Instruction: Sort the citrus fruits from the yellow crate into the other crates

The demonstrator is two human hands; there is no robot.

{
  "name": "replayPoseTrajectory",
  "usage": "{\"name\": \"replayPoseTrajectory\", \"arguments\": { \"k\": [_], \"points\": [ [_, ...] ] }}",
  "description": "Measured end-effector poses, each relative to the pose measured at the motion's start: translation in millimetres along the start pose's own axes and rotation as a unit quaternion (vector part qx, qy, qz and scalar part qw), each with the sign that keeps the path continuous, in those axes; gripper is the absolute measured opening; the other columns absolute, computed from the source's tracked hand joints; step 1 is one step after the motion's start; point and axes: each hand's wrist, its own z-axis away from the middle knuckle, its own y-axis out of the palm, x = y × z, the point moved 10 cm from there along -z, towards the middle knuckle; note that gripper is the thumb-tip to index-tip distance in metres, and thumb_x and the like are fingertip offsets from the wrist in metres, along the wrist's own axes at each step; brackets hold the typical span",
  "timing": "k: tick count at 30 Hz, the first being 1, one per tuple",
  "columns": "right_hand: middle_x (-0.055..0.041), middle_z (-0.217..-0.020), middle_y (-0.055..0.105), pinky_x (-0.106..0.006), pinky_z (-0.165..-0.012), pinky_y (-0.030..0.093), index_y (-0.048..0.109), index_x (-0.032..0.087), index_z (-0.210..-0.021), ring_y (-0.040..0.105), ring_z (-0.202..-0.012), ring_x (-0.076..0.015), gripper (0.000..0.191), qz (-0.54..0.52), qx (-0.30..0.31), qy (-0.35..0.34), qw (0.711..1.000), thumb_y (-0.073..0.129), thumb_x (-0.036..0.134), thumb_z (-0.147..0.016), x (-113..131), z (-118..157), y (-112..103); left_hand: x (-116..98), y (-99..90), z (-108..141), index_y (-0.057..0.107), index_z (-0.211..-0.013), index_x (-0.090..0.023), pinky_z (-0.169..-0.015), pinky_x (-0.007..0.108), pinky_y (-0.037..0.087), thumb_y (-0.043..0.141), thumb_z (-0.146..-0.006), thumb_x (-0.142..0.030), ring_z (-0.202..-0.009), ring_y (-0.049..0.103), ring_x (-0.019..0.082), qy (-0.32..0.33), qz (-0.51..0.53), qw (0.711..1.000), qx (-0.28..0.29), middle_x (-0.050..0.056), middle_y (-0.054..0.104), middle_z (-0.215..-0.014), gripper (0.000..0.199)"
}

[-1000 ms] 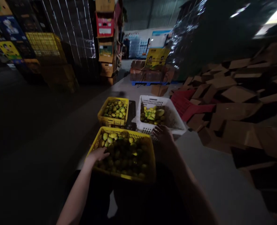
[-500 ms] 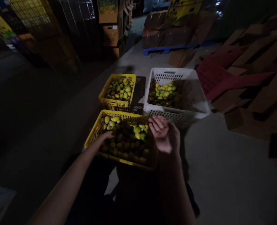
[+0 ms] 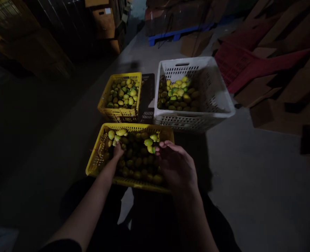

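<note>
Three crates are holding lemons [image 3: 148, 142]: the far yellow crate [image 3: 118, 113] and white crate [image 3: 218, 87] are standing behind the near yellow crate [image 3: 136, 125]. There, the left hand [image 3: 118, 150] is reaching in, grip unclear; the right hand [image 3: 177, 162], loosely open, empty, is hovering farther in than before.

The near yellow crate [image 3: 133, 126], the far-left yellow crate [image 3: 118, 111] and the white crate [image 3: 215, 87] at right look like smooth, dull-sheened plastic. The fruit [image 3: 148, 142] has smooth skin; at far right, cardboard boxes [image 3: 273, 115] look matt, as does the floor [image 3: 249, 175].
</note>
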Motion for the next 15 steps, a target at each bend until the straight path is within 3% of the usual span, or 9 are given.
{"name": "replayPoseTrajectory", "arguments": {
  "k": [5,7,9,11,13,15],
  "points": [
    [0.0012,-0.062,0.067,-0.021,-0.055,0.050,0.064,0.017,-0.065,0.064,-0.059,-0.0122,0.007,-0.006,-0.034,0.006,0.999,0.058,0.014,-0.065,-6,0,2,-21,-23.8,7,0.042,-0.124,-0.013,-0.095,0.035,0.043,0.067,-0.077,-0.032,-0.116,0.051,0.027,0.035,0.092,0.995,-0.022,0.017,0.053,-0.127,0.056],
    [-0.0004,-0.068,0.070,-0.023,-0.059,0.052,0.064,0.017,-0.068,0.066,-0.064,-0.0139,0.008,0.009,-0.049,0.002,0.999,0.058,0.014,-0.064,-8,-3,-1,-45,-47.3,9,0.049,-0.115,-0.014,-0.090,0.032,0.046,0.072,-0.073,-0.034,-0.107,0.056,0.024,0.079,0.130,0.988,-0.011,0.013,0.059,-0.117,0.052],
    [-0.0011,-0.073,0.071,-0.026,-0.064,0.054,0.063,0.018,-0.073,0.068,-0.069,-0.0150,0.013,0.020,-0.062,0.002,0.998,0.056,0.014,-0.064,-10,-7,-3,-79,-83.0,23,0.052,-0.108,-0.015,-0.086,0.029,0.047,0.074,-0.071,-0.037,-0.101,0.058,0.021,0.146,0.165,0.975,0.003,0.008,0.061,-0.110,0.048],
    [0.0009,-0.072,0.070,-0.030,-0.069,0.056,0.061,0.021,-0.076,0.067,-0.070,-0.0151,0.014,0.023,-0.081,0.006,0.996,0.054,0.015,-0.066,-14,-10,-5,-118,-126.1,55,0.054,-0.106,-0.018,-0.085,0.027,0.048,0.069,-0.075,-0.043,-0.098,0.059,0.018,0.235,0.202,0.951,0.023,0.004,0.062,-0.106,0.043],
    [0.0033,-0.068,0.066,-0.035,-0.070,0.057,0.058,0.023,-0.077,0.066,-0.068,-0.0158,0.008,0.026,-0.094,0.014,0.995,0.054,0.022,-0.071,-19,-10,-2,-162,-166.7,106,0.056,-0.107,-0.018,-0.087,0.028,0.047,0.065,-0.078,-0.048,-0.100,0.059,0.019,0.376,0.255,0.888,0.076,0.005,0.062,-0.105,0.042],
    [0.0023,-0.068,0.065,-0.039,-0.067,0.057,0.058,0.024,-0.080,0.065,-0.067,-0.0178,0.012,0.033,-0.074,0.032,0.996,0.052,0.034,-0.078,-27,-7,8,-187,-198.8,150,0.056,-0.117,-0.019,-0.091,0.031,0.045,0.055,-0.086,-0.051,-0.105,0.058,0.020,0.460,0.281,0.836,0.105,0.007,0.062,-0.111,0.045]
  ]
}}
